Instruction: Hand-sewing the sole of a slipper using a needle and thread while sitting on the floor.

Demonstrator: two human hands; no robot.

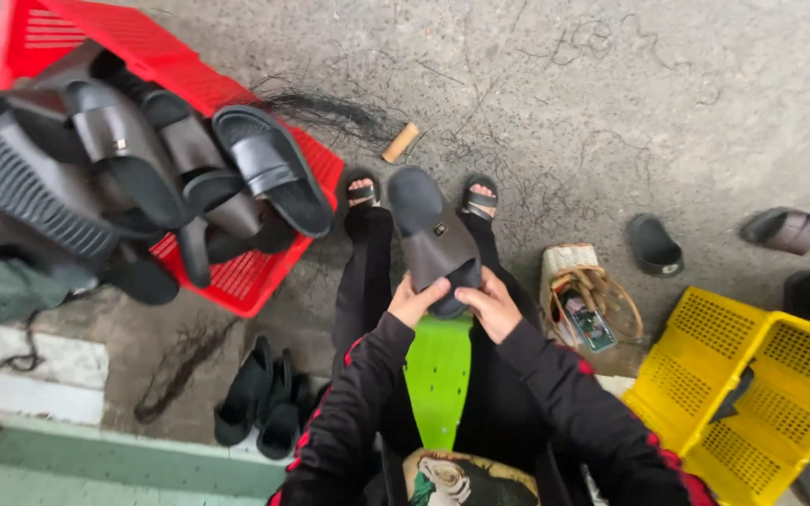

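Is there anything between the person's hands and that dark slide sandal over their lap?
No. Both the left hand and right hand already grip the sandal at its near end, touching it directly.

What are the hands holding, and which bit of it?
Both hands, left hand and right hand, hold one dark slide sandal by its near end, toe end pointing away over the floor.

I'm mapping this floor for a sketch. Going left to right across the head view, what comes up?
Red crate piled with black slippers → slipper held in both hands → woven basket → yellow crate.
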